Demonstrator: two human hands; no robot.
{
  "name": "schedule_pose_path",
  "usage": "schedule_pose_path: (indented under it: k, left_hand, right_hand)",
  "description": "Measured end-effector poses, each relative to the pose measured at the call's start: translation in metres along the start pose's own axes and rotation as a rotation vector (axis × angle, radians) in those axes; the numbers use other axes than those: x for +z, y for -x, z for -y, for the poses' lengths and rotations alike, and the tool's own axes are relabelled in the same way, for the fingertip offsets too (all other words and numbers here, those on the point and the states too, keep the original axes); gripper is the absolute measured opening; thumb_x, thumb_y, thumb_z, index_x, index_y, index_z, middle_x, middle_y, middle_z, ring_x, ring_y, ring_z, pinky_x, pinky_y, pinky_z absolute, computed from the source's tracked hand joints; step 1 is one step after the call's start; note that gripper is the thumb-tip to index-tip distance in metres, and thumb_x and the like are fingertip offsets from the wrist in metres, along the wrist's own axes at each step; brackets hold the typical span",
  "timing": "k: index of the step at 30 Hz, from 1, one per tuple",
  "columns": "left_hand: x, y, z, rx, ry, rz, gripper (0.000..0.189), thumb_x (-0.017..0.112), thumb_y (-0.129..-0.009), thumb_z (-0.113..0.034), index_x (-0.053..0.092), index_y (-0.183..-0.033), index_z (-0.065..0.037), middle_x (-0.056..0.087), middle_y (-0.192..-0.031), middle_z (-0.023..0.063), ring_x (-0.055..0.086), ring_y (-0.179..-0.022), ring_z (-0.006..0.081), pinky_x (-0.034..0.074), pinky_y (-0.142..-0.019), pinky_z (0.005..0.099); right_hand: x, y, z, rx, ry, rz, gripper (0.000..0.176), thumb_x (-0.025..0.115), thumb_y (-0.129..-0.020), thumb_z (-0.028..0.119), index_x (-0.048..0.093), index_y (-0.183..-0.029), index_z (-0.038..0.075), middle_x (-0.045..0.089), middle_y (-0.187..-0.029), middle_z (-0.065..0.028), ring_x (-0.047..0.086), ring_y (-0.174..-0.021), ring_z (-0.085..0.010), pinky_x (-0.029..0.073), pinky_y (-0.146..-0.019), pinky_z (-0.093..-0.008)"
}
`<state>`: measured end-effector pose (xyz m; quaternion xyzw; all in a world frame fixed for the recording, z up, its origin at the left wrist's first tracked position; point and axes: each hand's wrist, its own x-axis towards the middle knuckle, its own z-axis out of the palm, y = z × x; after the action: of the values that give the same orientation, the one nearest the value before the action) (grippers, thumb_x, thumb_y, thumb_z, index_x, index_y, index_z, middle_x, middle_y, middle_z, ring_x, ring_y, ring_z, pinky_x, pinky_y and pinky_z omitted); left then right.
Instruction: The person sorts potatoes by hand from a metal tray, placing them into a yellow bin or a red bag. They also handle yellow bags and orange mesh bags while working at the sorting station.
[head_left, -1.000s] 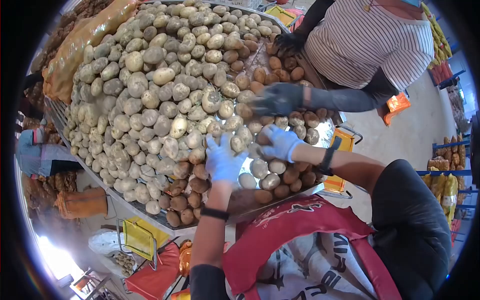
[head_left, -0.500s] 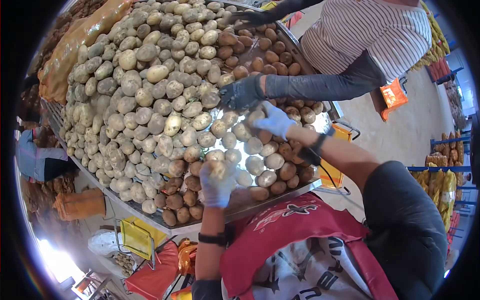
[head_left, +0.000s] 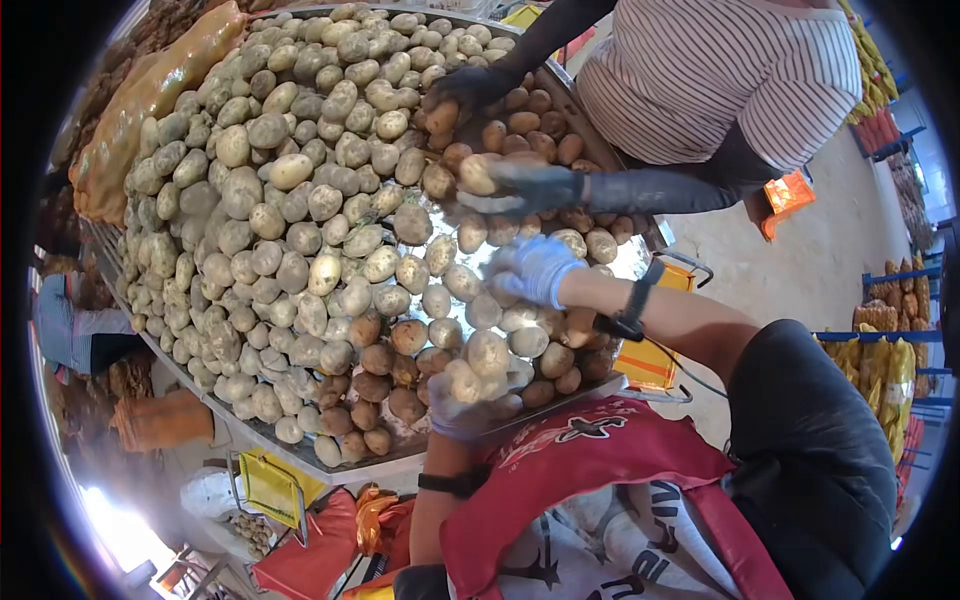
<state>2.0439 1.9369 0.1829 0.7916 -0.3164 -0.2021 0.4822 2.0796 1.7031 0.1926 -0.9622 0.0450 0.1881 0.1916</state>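
A big heap of pale, dusty potatoes [head_left: 240, 190] covers the table [head_left: 290, 455], with browner potatoes [head_left: 375, 388] along its near edge. My left hand [head_left: 452, 412], in a thin whitish glove, is palm up near that edge, its fingers closed around a potato [head_left: 466, 382]. Another potato [head_left: 487, 352] overlaps its fingertips in this view. My right hand [head_left: 540, 270], in a bluish glove, reaches over the potatoes at the table's right part. Its fingers are smeared by motion, so I cannot tell whether they grip anything.
Across the table a person in a striped shirt [head_left: 700, 80] handles potatoes with dark-gloved hands; one glove [head_left: 525, 188] is close to my right hand. A filled orange mesh sack [head_left: 150, 110] lies at the far left. Yellow-seated stools [head_left: 275, 480] stand beside the table.
My left hand has moved slightly right and down, with potatoes at its fingers. My right hand has shifted down a little. The other person's gloves now hold potatoes.
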Motion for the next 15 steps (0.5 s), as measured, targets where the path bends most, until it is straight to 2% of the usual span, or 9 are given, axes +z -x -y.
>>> schedule_pose_path:
  k: [3, 5, 7, 9, 11, 13, 14, 15]
  left_hand:
    - [-0.004, 0.004, 0.001, -0.16, 0.633, -0.091, 0.057, 0.072, -0.072, -0.028, 0.051, -0.117, -0.001, 0.06, -0.107, 0.0102, 0.06, -0.101, 0.0249, 0.052, -0.081, 0.0365]
    - [-0.003, 0.013, 0.005, -0.085, 0.625, -0.234, 0.063, 0.072, -0.073, -0.033, 0.047, -0.122, -0.002, 0.058, -0.112, 0.0112, 0.058, -0.104, 0.0263, 0.052, -0.082, 0.0373]
    - [0.003, 0.024, 0.017, 0.183, 0.178, -0.431, 0.068, 0.071, -0.073, -0.034, 0.042, -0.127, -0.003, 0.056, -0.116, 0.0117, 0.057, -0.105, 0.0266, 0.051, -0.082, 0.0371]
    - [0.0, 0.025, 0.018, 0.326, -0.081, -0.515, 0.07, 0.071, -0.073, -0.032, 0.04, -0.129, -0.004, 0.055, -0.117, 0.0121, 0.057, -0.103, 0.0262, 0.051, -0.081, 0.0359]
    - [-0.009, 0.028, 0.011, 0.327, -0.146, -0.492, 0.068, 0.071, -0.073, -0.028, 0.04, -0.128, -0.003, 0.056, -0.114, 0.0124, 0.058, -0.098, 0.025, 0.052, -0.079, 0.0339]
    - [-0.017, 0.035, 0.016, 0.266, -0.083, -0.432, 0.066, 0.068, -0.075, -0.032, 0.04, -0.128, -0.004, 0.056, -0.113, 0.0127, 0.058, -0.094, 0.0241, 0.052, -0.075, 0.0336]
    - [-0.019, 0.04, 0.026, 0.203, 0.011, -0.39, 0.066, 0.064, -0.077, -0.039, 0.04, -0.127, -0.004, 0.056, -0.112, 0.0128, 0.058, -0.093, 0.0239, 0.053, -0.073, 0.0343]
    - [-0.028, 0.041, 0.029, 0.113, 0.234, -0.332, 0.068, 0.061, -0.077, -0.045, 0.04, -0.128, -0.005, 0.056, -0.113, 0.0128, 0.058, -0.093, 0.0245, 0.053, -0.07, 0.0356]
  right_hand:
    - [0.007, -0.013, -0.006, 0.042, 0.292, -0.162, 0.034, 0.059, -0.081, 0.036, 0.06, -0.103, 0.011, 0.059, -0.1, -0.0156, 0.057, -0.096, -0.0304, 0.045, -0.081, -0.0434]
    - [0.011, -0.025, 0.004, 0.013, 0.318, -0.07, 0.028, 0.059, -0.079, 0.03, 0.061, -0.101, 0.012, 0.058, -0.099, -0.017, 0.057, -0.094, -0.0304, 0.043, -0.082, -0.0456]
    - [0.024, -0.037, 0.009, 0.017, 0.282, 0.029, 0.029, 0.06, -0.077, 0.027, 0.061, -0.102, 0.012, 0.057, -0.104, -0.0173, 0.057, -0.095, -0.0299, 0.042, -0.082, -0.0458]
    - [0.032, -0.042, 0.016, 0.015, 0.231, -0.002, 0.034, 0.062, -0.072, 0.023, 0.061, -0.104, 0.011, 0.055, -0.109, -0.0169, 0.057, -0.099, -0.0293, 0.04, -0.082, -0.0454]
    - [0.036, -0.043, 0.019, 0.021, 0.213, -0.065, 0.034, 0.063, -0.071, 0.023, 0.061, -0.103, 0.011, 0.055, -0.109, -0.0164, 0.057, -0.101, -0.0288, 0.04, -0.084, -0.0451]
    - [0.024, -0.035, 0.017, 0.009, 0.132, -0.079, 0.039, 0.065, -0.07, 0.025, 0.059, -0.106, 0.01, 0.054, -0.106, -0.0173, 0.057, -0.1, -0.0328, 0.044, -0.083, -0.0447]
    - [0.017, -0.029, 0.012, -0.006, 0.075, -0.102, 0.041, 0.065, -0.07, 0.025, 0.058, -0.107, 0.01, 0.054, -0.105, -0.0175, 0.057, -0.099, -0.0339, 0.045, -0.082, -0.0446]
    - [0.01, -0.025, 0.005, -0.027, 0.022, -0.124, 0.043, 0.066, -0.07, 0.026, 0.057, -0.109, 0.01, 0.054, -0.104, -0.0177, 0.057, -0.098, -0.035, 0.046, -0.082, -0.0444]
